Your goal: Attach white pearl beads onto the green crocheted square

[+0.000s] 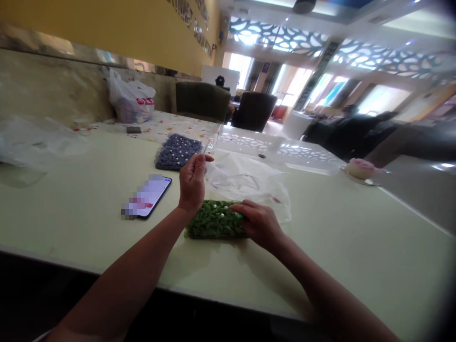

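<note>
A green textured pouch-like piece (210,227) with a few white beads on top lies flat on the table in front of me. My right hand (261,222) rests on its right end, fingers curled around a small bright green object (239,216), mostly hidden by the fingers. Raised above the far left corner of the green piece is my left hand (194,183), closed with thumb and index finger together. A thin pale line shows near its fingertips, but what it pinches is unclear. Behind that hand lies a dark blue-grey beaded piece (174,151) in clear wrapping.
A lit phone (149,197) lies left of my left forearm. Crumpled clear plastic (245,178) spreads behind the green piece, more plastic (39,142) at far left. A filled white bag (131,102) stands by the wall. A pink-topped round object (361,168) sits near the right edge.
</note>
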Motion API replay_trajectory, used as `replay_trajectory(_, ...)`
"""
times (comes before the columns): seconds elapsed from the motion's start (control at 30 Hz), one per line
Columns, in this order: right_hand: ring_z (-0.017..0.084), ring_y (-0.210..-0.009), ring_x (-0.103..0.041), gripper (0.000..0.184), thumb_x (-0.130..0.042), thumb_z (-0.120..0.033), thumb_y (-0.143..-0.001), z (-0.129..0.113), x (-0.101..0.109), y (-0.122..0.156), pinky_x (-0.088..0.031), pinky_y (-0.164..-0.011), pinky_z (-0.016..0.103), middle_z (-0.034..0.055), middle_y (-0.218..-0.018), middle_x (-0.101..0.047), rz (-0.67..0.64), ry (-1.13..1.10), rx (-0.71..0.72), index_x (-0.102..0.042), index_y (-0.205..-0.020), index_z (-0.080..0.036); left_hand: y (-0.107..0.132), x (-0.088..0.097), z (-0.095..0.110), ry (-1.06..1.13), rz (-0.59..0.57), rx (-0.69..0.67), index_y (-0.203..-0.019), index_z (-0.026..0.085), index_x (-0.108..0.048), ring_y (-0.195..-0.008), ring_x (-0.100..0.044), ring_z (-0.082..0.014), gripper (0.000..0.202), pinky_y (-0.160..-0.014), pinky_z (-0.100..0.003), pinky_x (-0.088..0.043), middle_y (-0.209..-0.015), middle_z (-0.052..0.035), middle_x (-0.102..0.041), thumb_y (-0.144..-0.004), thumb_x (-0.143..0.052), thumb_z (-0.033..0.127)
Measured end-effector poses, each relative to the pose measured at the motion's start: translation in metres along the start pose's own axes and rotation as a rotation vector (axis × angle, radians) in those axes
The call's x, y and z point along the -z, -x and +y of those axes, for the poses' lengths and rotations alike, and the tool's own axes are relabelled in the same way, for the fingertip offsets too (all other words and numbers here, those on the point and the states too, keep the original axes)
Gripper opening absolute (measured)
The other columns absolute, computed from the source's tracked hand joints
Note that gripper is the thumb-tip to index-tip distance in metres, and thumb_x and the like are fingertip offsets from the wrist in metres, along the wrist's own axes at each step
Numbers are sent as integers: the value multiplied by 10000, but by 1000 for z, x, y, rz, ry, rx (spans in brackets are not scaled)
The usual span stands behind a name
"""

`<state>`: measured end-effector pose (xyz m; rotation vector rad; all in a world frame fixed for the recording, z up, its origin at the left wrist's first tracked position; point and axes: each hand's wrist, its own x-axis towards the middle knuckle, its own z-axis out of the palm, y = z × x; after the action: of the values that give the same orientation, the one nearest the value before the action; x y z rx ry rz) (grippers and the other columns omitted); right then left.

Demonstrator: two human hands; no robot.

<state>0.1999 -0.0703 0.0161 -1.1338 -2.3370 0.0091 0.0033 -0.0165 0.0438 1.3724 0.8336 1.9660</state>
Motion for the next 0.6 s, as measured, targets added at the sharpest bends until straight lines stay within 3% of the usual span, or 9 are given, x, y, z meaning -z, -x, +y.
replay_trajectory(0.17, 142, -673, -619, 202, -548, -141, -841, 26, 11, 0, -436, -620, 237, 40, -780, -681, 254, -185, -131, -726, -933, -166, 1, 0, -1, 12, 2, 12, -858, 177, -664, -511, -271, -92, 315, -470, -244, -217, -578, 32, -336, -946, -499, 430)
replay_trajectory(0.3, 174, -763, -662, 162, -582, -216, -859, 49, 6, 2, -465, -683, 260, 51, -843, -727, 308, -247, -262, -734, -905, -183, 1, -2, -1, 1, 13, 8, -857, 169, -664, -499, -255, -83, 305, -459, -239, -190, -567, 36, -331, -939, -514, 422)
replay_trajectory(0.43, 186, -786, -674, 203, -594, -252, -870, 60, 6, 1, -466, -718, 273, 50, -864, -740, 189, -125, -384, -728, -1012, -195, 1, -4, 0, 25, 27, 2, -858, 161, -669, -484, -239, -79, 315, -443, -236, -165, -560, 36, -327, -932, -517, 427)
replay_trajectory(0.6, 184, -839, -670, 199, -553, -230, -892, 62, 7, -10, -446, -711, 255, 50, -905, -733, 6, -3, -383, -748, -865, -205, 3, -6, 2, 32, -1, 28, -888, 154, -679, -474, -217, -79, 373, -425, -232, -155, -559, 40, -307, -937, -478, 465)
